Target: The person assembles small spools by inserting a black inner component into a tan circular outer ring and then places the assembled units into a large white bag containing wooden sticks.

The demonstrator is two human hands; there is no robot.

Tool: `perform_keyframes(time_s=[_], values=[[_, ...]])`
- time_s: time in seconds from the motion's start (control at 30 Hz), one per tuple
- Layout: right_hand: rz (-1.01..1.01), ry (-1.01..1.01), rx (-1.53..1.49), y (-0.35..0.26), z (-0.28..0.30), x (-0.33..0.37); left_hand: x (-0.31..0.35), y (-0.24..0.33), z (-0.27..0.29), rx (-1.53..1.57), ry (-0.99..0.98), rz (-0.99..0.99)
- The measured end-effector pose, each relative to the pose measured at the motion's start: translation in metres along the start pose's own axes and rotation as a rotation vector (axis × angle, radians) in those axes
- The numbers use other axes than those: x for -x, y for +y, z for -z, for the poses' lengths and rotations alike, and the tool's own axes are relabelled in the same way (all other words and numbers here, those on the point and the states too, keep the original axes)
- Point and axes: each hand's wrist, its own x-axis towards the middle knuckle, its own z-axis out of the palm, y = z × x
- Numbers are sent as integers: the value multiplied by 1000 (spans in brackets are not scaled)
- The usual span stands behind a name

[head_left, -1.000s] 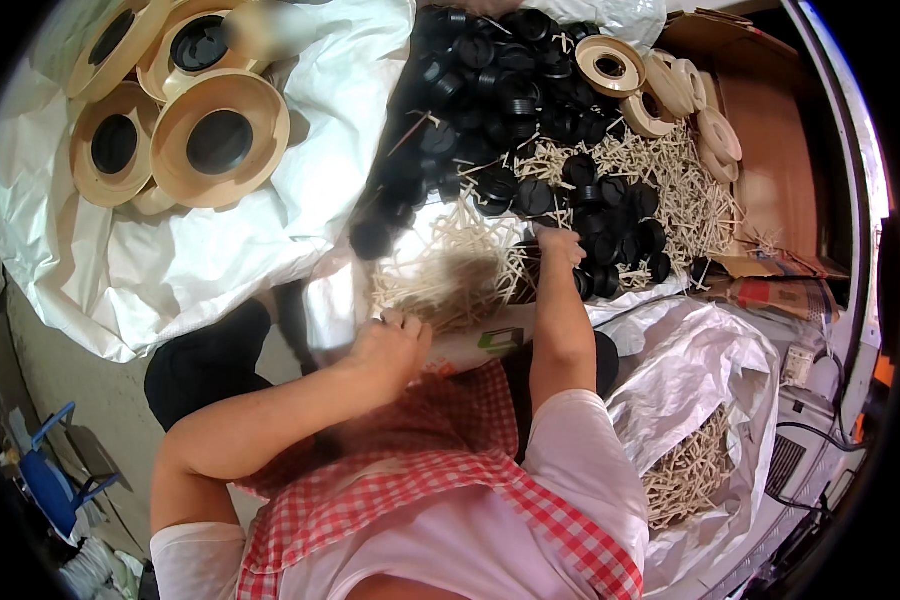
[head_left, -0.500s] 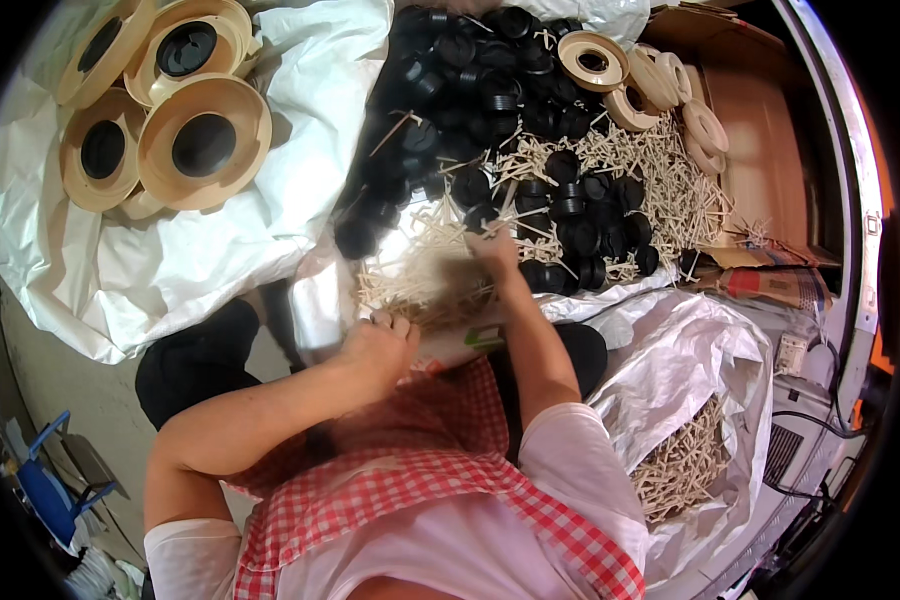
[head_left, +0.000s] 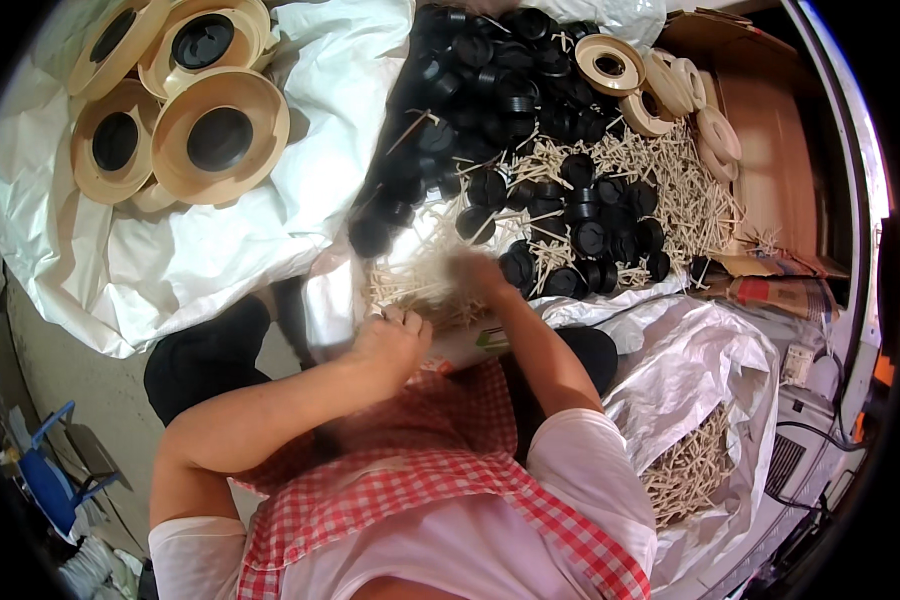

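Left hand (head_left: 392, 345): fingers curled inward at the near edge of a loose heap of small cream sticks (head_left: 410, 288). Whether anything is pinched between the fingertips cannot be told. A low post over the lap appears to have been chosen so that small pieces can be kept close to the body.

Right hand (head_left: 478, 275): smeared by blur over the right side of the same heap — finger state and any held piece cannot be told. Black threaded caps (head_left: 590, 238) are found just beyond it, piled partly on the sticks; their nearness is judged to suit a short reach.

Cream flanged cups (head_left: 220, 186), several with black centres, are grouped on a white sack (head_left: 320, 130) at far left, apart from the loose parts, perhaps so that the kinds are not mixed. Cream rings (head_left: 718, 134) are leaned along a cardboard box (head_left: 770, 170) at right, by which the spread of sticks is probably contained. More sticks are held in a crumpled white bag (head_left: 745, 345) beside the right thigh, presumably as bulk stock.
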Motion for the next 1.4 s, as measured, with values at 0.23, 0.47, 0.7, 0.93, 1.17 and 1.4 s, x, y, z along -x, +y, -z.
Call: perform_keyframes(time_s=[0.23,0.47,0.7,0.93,1.17,1.4], values=[[-393,-33,-241,-51,101,0,3,-2,2,36,-24,39],[-659,384,-183,18,28,-34,2,0,4,20,-32,33],[-679,-78,-137,35,31,-24,3,1,2,-88,-35,29],[-418,589,-1446,38,104,-43,2,1,3,-13,-53,43],[-671,524,-836,71,27,-76,-1,-5,15,60,33,40],[-777,154,-334,20,55,-83,-1,-15,27,142,44,140]])
